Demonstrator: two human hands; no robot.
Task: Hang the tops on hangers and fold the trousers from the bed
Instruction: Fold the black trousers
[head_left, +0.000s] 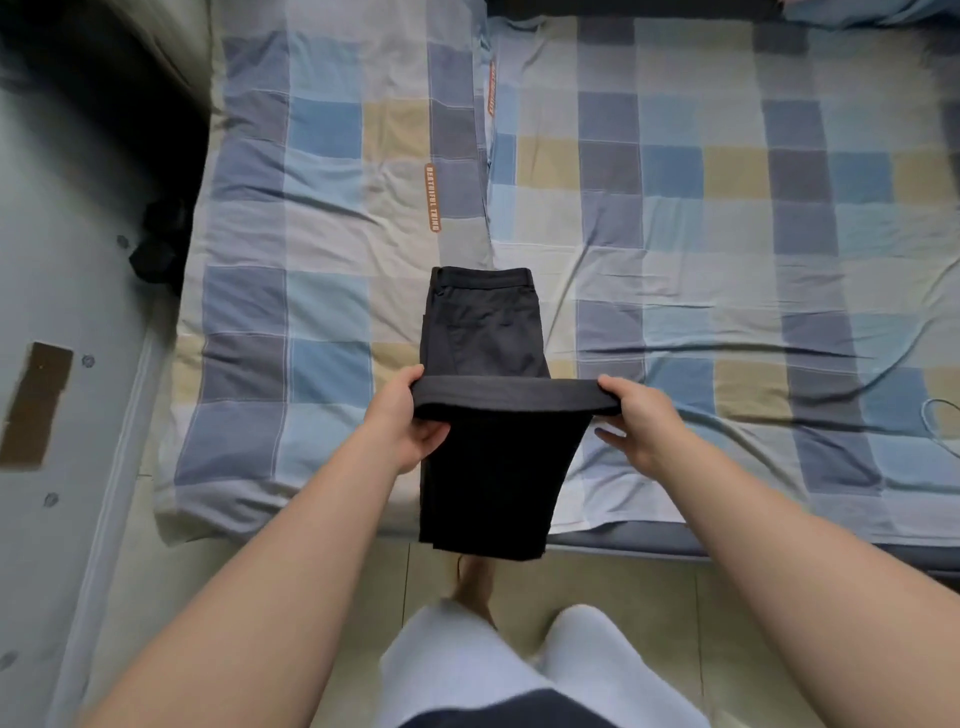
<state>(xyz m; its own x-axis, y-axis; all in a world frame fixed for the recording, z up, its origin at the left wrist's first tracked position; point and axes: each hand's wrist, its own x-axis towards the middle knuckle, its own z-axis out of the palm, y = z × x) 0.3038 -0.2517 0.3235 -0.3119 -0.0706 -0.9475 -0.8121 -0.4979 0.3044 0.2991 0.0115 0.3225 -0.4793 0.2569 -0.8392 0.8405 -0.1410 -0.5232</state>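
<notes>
On the near edge of the bed, the dark trousers lay waistband-end flat, legs hanging toward the floor. The left hand and right hand each had the grip pinching one end of the raised fold.

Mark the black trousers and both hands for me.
black trousers (485, 332), head view, seat panel below the waistband.
left hand (400, 418), head view, middle of the hand.
right hand (641, 421), head view, middle of the hand.
</notes>
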